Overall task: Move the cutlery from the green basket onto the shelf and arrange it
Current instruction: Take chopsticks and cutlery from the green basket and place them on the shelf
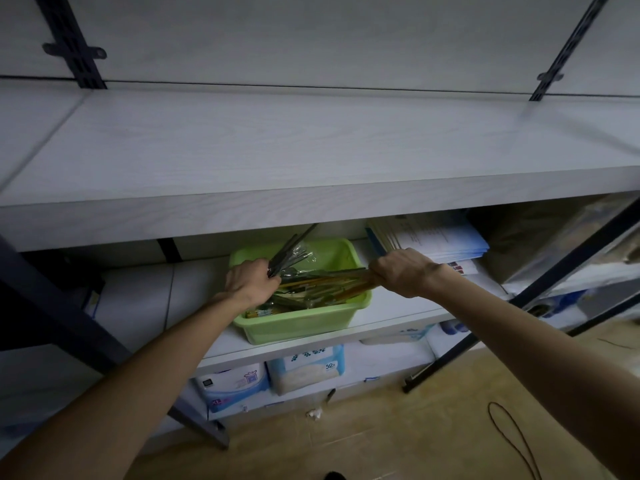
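We seem to stand in a storeroom: wide pale shelves [311, 147] on dark metal rails [69, 43], packs of nappies [306, 367] stacked low near the floor, and a pile of papers [436, 237] to the right.

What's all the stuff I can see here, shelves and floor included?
Green basket: one, green, lower shelf.
Metal cutlery: a bundle, grey, gripped over the basket.
Wooden chopsticks: a bundle, tan, partly in the basket.
Upper shelf: one, whitish, above the basket.
Paper stack: one, white and blue, right of the basket.
Packages: several, white and blue, under the lower shelf.
Cord: one, dark, on the floor.
Left hand: grips the cutlery.
Right hand: grips the chopsticks.
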`<state>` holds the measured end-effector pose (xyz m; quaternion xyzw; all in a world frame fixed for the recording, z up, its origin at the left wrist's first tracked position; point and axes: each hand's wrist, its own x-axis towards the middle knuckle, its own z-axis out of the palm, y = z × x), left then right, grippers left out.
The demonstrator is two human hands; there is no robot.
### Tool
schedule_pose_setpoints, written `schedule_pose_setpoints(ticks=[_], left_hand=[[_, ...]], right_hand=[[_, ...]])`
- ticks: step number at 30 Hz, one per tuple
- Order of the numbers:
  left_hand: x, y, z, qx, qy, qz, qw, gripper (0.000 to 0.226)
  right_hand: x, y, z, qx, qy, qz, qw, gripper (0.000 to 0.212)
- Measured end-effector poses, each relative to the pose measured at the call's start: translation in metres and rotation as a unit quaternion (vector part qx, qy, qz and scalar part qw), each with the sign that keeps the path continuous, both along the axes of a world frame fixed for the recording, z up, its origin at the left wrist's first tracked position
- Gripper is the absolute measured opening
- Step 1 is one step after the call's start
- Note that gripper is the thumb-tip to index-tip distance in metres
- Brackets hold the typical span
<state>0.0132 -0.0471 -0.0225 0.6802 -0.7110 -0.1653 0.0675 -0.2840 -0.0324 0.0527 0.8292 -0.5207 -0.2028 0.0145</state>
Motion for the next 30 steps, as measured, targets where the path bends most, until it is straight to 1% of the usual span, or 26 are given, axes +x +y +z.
schedule_pose_setpoints(ticks=[5, 15, 18, 21, 25, 28, 30], left_hand=[[-0.006, 0.006, 0.006, -0.007, -0.003, 0.003, 1.0, 0.02], [-0.024, 0.02, 0.018, -0.024, 0.008, 0.049, 0.998, 0.018], [-0.037, 0.032, 0.026, -0.038, 0.017, 0.07, 0.997, 0.019], [-0.058, 0.047, 0.038, -0.06, 0.032, 0.085, 0.994, 0.015], [-0.104, 0.068, 0.052, -0.085, 0.069, 0.094, 0.99, 0.019], [-0.158, 0.086, 0.06, -0.077, 0.143, 0.088, 0.983, 0.023], [-0.199, 0.098, 0.064, -0.087, 0.186, 0.082, 0.975, 0.026]], right_hand=[[-0.018, 0.003, 0.01, -0.039, 0.008, 0.021, 0.999, 0.034], [-0.053, 0.01, 0.023, -0.077, -0.053, 0.01, 0.996, 0.039], [-0.069, 0.016, 0.02, -0.082, -0.09, -0.003, 0.992, 0.042], [-0.096, 0.028, 0.016, -0.107, -0.143, -0.011, 0.984, 0.05], [-0.153, 0.054, 0.012, -0.121, -0.215, -0.051, 0.968, 0.045], [-0.203, 0.084, 0.013, -0.134, -0.239, -0.071, 0.959, 0.035], [-0.24, 0.107, 0.015, -0.146, -0.254, -0.094, 0.951, 0.034]])
